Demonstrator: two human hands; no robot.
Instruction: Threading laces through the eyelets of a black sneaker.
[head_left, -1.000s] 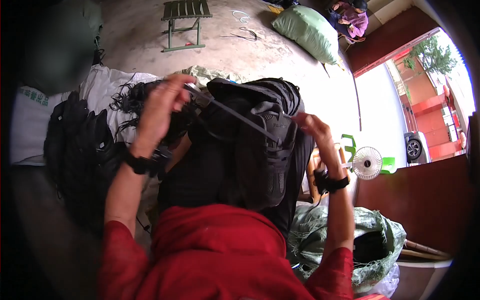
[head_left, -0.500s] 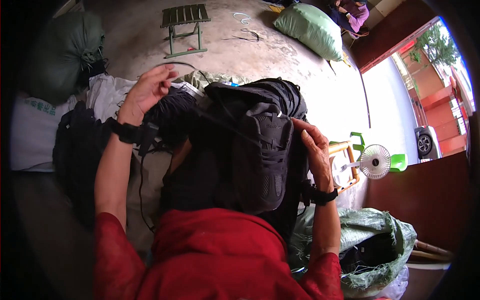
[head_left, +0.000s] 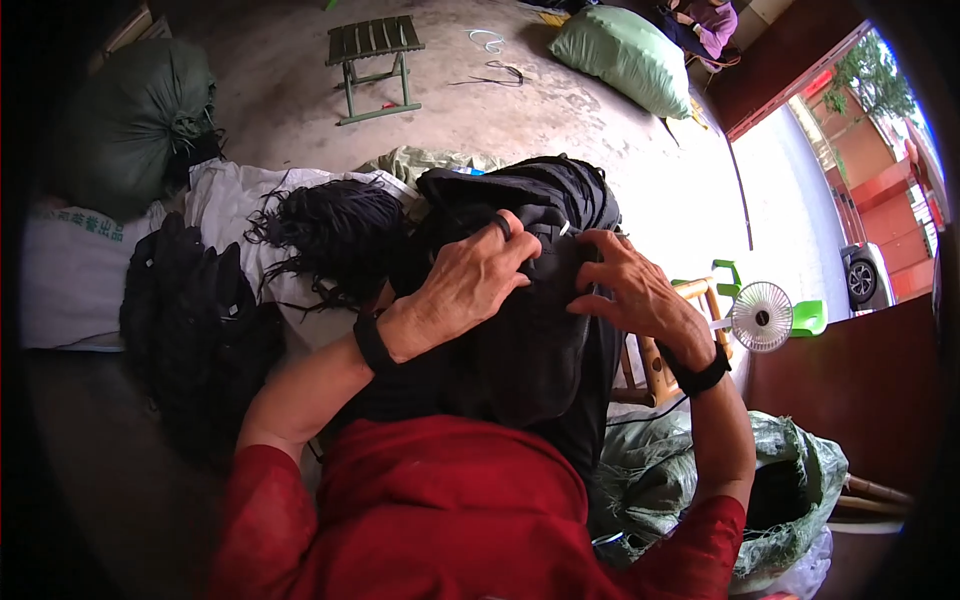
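Note:
A black sneaker (head_left: 540, 370) with a mesh toe lies on my lap, toe towards me. My left hand (head_left: 465, 280) is closed over its lacing area, near the opening, with a thin dark shoelace (head_left: 502, 227) looped at the fingers. Against the shoe's right edge, my right hand (head_left: 635, 290) has its fingers bent and gripping there; its fingertips partly cover the eyelets. Behind the shoe is a stack of black shoes or uppers (head_left: 540, 185). Left of my left hand, a heap of loose black laces (head_left: 335, 225) lies on white sacking.
More black pieces (head_left: 190, 300) pile up at my left beside a tied green sack (head_left: 150, 130). A folding stool (head_left: 378, 65) and a pale green sack (head_left: 620, 60) stand ahead. On the right are a small fan (head_left: 762, 317) and an open woven sack (head_left: 800, 440). Another person (head_left: 710, 25) sits far off.
My left hand has come down and right from its raised position with the lace, onto the shoe. My right hand has bent its fingers inward over the shoe's edge.

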